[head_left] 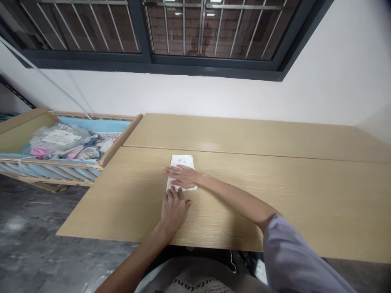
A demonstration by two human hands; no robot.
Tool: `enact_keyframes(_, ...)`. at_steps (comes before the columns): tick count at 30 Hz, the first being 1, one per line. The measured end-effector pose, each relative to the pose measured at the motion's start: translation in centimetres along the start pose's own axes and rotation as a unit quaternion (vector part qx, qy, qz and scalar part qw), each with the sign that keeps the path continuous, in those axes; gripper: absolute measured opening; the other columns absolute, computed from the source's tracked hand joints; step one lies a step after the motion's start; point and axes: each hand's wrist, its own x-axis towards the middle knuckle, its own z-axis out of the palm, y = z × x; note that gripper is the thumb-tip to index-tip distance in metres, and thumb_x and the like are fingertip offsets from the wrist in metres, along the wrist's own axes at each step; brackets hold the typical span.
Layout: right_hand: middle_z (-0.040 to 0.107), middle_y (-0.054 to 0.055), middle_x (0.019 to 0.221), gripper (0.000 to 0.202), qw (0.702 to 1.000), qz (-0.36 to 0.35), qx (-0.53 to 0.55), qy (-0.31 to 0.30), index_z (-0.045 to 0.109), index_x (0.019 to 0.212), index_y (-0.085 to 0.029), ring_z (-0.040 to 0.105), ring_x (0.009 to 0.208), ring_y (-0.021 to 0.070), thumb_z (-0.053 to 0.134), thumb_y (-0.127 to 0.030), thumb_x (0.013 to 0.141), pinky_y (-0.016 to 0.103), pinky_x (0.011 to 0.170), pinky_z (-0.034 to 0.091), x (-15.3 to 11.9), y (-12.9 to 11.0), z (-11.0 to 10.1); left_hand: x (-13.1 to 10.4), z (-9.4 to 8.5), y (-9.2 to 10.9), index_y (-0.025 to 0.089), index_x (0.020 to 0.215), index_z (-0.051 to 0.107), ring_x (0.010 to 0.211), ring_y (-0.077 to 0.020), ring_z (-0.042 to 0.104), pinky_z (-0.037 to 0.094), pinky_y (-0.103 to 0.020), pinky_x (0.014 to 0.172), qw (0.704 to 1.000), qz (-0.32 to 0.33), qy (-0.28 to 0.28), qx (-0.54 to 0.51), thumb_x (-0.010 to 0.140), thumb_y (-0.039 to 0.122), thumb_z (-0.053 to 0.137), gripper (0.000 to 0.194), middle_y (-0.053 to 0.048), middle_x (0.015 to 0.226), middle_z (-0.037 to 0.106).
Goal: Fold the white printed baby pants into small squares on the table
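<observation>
A small folded white cloth (182,159) with a faint print lies flat on the light wooden table (244,183). Across its middle rests my right hand (183,176), palm down with the fingers stretched out to the left. My left hand (175,205) is just below, its fingertips at the cloth's near edge and its thumb apart on the wood. Part of the cloth is hidden under my right hand.
At the left stands a wooden crib (119,140) with blue lining, holding clothes and a clear plastic bag (62,136). Behind the table are a white wall (198,95) and a barred window (214,69). A white cable (232,262) hangs by the table's front edge.
</observation>
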Motion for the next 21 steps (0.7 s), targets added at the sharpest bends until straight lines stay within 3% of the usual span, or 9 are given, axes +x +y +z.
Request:
enact_keyframes(6,0.022,0.006,0.167,0.063,0.998,0.042,-0.037,0.023,0.022,0.162,-0.022,0.017,0.156,0.0211,0.026,-0.052,0.107,0.046,0.128,0.012,0.8,4.2,-1.4,0.0,0.1,-0.4,0.001,0.134,0.059,0.118,-0.0385,0.061,0.050,-0.046,0.093,1.000,0.004,-0.008,-0.019,0.097,0.045,0.057,0.058,-0.033,0.135,0.059)
enact_keyframes(10,0.020,0.005,0.168,0.062,0.998,0.030,-0.048,0.035,0.020,0.163,-0.021,0.015,0.156,0.0196,0.024,-0.049,0.107,0.043,0.128,0.010,1.3,5.5,-1.9,0.1,-0.5,-0.8,0.004,0.137,0.058,0.119,-0.0376,0.061,0.050,-0.046,0.095,0.999,0.013,-0.034,-0.026,0.098,0.045,0.055,0.057,-0.031,0.138,0.058)
enact_keyframes(13,0.018,0.008,0.168,0.063,0.995,0.067,-0.056,0.044,0.021,0.162,-0.017,0.014,0.157,0.0223,0.025,-0.046,0.107,0.043,0.128,0.012,1.4,6.0,-2.5,0.1,-1.0,-1.0,0.006,0.138,0.058,0.120,-0.0365,0.061,0.049,-0.045,0.097,0.998,0.019,-0.050,-0.025,0.099,0.045,0.053,0.055,-0.029,0.140,0.057)
enact_keyframes(17,0.016,0.013,0.168,0.066,0.988,0.112,-0.069,0.080,0.016,0.163,-0.011,0.014,0.156,0.0270,0.027,-0.044,0.106,0.048,0.127,0.014,0.8,5.0,-3.7,0.3,-1.3,-1.3,0.008,0.138,0.059,0.118,-0.0356,0.063,0.050,-0.046,0.096,0.998,0.027,-0.058,-0.028,0.100,0.043,0.050,0.052,-0.028,0.140,0.058)
enact_keyframes(21,0.014,0.014,0.169,0.062,0.984,0.113,-0.067,0.121,0.021,0.162,-0.013,0.013,0.157,0.0290,0.029,-0.041,0.106,0.051,0.126,0.018,-1.0,1.5,-4.6,0.7,-1.6,-2.4,0.014,0.128,0.066,0.109,-0.0338,0.068,0.052,-0.046,0.091,0.996,0.045,-0.057,-0.060,0.101,0.038,0.049,0.040,-0.022,0.133,0.064)
